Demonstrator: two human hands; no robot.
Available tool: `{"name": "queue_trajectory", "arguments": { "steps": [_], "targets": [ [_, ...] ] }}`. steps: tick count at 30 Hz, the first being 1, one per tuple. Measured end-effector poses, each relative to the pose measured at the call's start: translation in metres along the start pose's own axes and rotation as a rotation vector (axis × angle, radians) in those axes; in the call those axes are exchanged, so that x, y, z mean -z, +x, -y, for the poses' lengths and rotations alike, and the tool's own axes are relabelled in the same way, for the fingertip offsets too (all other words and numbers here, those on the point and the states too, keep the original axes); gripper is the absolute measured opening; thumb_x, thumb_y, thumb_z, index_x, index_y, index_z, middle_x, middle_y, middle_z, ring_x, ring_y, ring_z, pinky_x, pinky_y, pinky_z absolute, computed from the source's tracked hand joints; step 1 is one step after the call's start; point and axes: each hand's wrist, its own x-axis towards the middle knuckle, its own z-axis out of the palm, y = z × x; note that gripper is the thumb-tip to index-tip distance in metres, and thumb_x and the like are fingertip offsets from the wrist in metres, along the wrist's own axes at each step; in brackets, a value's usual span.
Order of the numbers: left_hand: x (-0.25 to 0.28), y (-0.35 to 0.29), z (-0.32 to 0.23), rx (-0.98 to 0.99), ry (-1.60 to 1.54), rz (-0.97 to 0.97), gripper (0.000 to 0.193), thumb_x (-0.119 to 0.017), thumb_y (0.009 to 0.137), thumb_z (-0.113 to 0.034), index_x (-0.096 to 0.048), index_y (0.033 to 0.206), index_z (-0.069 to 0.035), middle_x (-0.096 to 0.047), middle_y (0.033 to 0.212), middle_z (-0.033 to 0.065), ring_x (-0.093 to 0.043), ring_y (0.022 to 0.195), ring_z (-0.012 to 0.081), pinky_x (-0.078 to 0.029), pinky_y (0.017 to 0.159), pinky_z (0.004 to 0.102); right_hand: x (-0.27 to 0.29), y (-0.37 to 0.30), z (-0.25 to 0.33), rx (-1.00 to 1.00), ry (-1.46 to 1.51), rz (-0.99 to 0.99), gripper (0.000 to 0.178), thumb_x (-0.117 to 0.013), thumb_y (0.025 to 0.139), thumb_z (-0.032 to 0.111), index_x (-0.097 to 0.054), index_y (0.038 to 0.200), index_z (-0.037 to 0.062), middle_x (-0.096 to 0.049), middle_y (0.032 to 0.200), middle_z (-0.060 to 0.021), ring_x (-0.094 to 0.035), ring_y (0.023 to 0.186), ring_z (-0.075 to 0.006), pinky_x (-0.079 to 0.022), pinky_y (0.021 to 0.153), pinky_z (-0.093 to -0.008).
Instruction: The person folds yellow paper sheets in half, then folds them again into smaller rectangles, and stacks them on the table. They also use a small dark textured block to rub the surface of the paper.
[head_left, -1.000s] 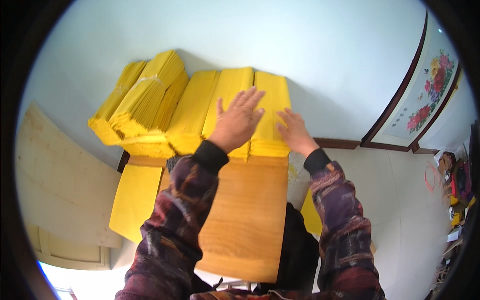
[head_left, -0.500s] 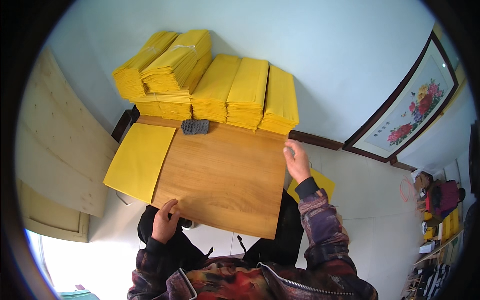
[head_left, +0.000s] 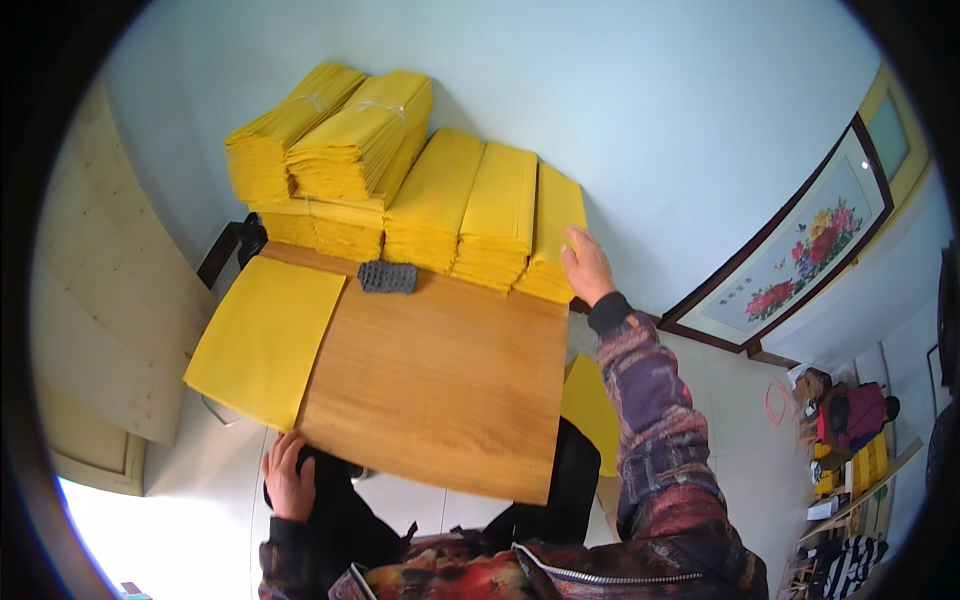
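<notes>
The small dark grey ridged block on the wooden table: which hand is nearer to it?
Right. The right hand rests on the yellow paper stacks beside the small dark grey ridged block; the left hand is at the table's near edge.

two hands point(head_left: 588, 268), one table point(head_left: 440, 380)

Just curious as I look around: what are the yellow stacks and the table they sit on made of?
The yellow stacks look like matte paper: thin layered edges show along their sides. The table looks like wood or wood-look laminate, with grain lines and a smooth, light sheen; which one, I cannot tell.
</notes>
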Motion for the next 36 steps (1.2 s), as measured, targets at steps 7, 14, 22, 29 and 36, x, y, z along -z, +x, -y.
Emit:
{"name": "queue_trajectory", "arguments": {
  "steps": [7, 14, 22, 29, 36],
  "targets": [
    [-0.012, -0.002, 0.005, 0.096, 0.226, 0.058, 0.059, -0.062, 0.072, -0.012, -0.048, 0.129, -0.002, -0.046, 0.136, 0.0199, -0.043, 0.125, 0.0362, -0.029, 0.106, 0.0459, -0.063, 0.139, -0.074, -0.172, -0.220, 0.180, 0.037, -0.050, 0.089, 0.019, -0.053, 0.124, 0.0058, -0.054, 0.129, -0.0122, -0.048, 0.121, -0.0323, -0.041, 0.098, -0.0463],
    [-0.015, 0.001, 0.007, 0.096, 0.319, 0.045, 0.056, -0.063, 0.083, -0.025, -0.048, 0.133, -0.003, -0.049, 0.130, 0.0252, -0.046, 0.118, 0.0447, -0.036, 0.101, 0.0526, -0.131, 0.124, -0.078, -0.344, -0.332, 0.420, 0.051, -0.046, 0.093, 0.035, -0.039, 0.141, 0.0188, -0.031, 0.151, -0.0006, -0.021, 0.142, -0.0268, -0.020, 0.109, -0.0569],
    [-0.016, 0.002, 0.013, 0.097, 0.323, 0.060, 0.056, -0.061, 0.087, -0.032, -0.047, 0.134, -0.004, -0.050, 0.128, 0.0258, -0.047, 0.115, 0.0451, -0.038, 0.097, 0.0537, -0.144, 0.110, -0.092, -0.250, -0.341, 0.343, 0.052, -0.051, 0.090, 0.032, -0.041, 0.139, 0.0175, -0.035, 0.147, -0.0009, -0.024, 0.140, -0.0294, -0.021, 0.108, -0.0559],
    [-0.021, -0.001, 0.008, 0.154, 0.384, 0.043, 0.061, -0.065, 0.083, -0.030, -0.045, 0.135, -0.006, -0.048, 0.130, 0.0255, -0.046, 0.117, 0.0447, -0.037, 0.099, 0.0532, -0.140, 0.120, -0.085, -0.326, -0.333, 0.399, 0.052, -0.049, 0.092, 0.031, -0.038, 0.141, 0.0190, -0.033, 0.149, -0.0014, -0.023, 0.141, -0.0291, -0.023, 0.107, -0.0585],
    [-0.020, 0.000, 0.004, 0.200, 0.381, 0.097, 0.065, -0.066, 0.082, -0.032, -0.043, 0.138, -0.008, -0.046, 0.136, 0.0232, -0.044, 0.120, 0.0437, -0.035, 0.102, 0.0516, -0.106, 0.131, -0.095, -0.276, -0.237, 0.386, 0.043, -0.041, 0.096, 0.027, -0.044, 0.135, 0.0113, -0.037, 0.146, -0.0086, -0.030, 0.137, -0.0313, -0.030, 0.107, -0.0539]
  ]
}}
